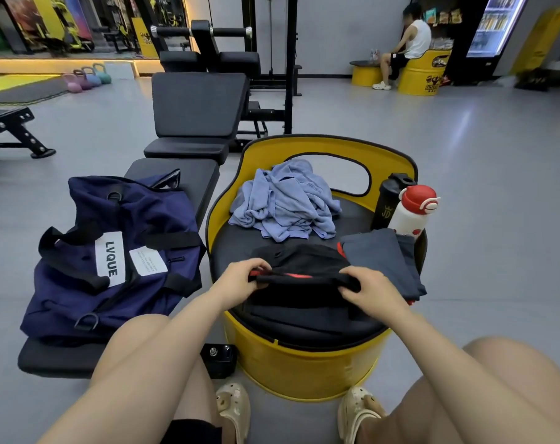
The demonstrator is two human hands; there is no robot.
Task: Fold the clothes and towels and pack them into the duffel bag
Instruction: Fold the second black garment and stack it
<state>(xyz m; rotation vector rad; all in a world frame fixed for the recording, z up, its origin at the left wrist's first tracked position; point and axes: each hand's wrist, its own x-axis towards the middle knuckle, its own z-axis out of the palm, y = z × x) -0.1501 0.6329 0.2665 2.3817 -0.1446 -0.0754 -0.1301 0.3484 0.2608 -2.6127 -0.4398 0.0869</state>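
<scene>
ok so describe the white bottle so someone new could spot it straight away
Find the yellow drum seat in front of the person. At its right rim two bottles stand side by side. It is the white bottle with a red cap, beside the black shaker.

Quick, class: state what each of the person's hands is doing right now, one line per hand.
Left hand: grips the left end of the black garment.
Right hand: grips the garment's right end.

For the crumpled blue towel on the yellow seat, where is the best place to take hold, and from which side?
Probably pinch the blue towel at its near, flatter hem, coming from above on the person's side. The middle is bunched, while the yellow chair back blocks the far side.
</scene>
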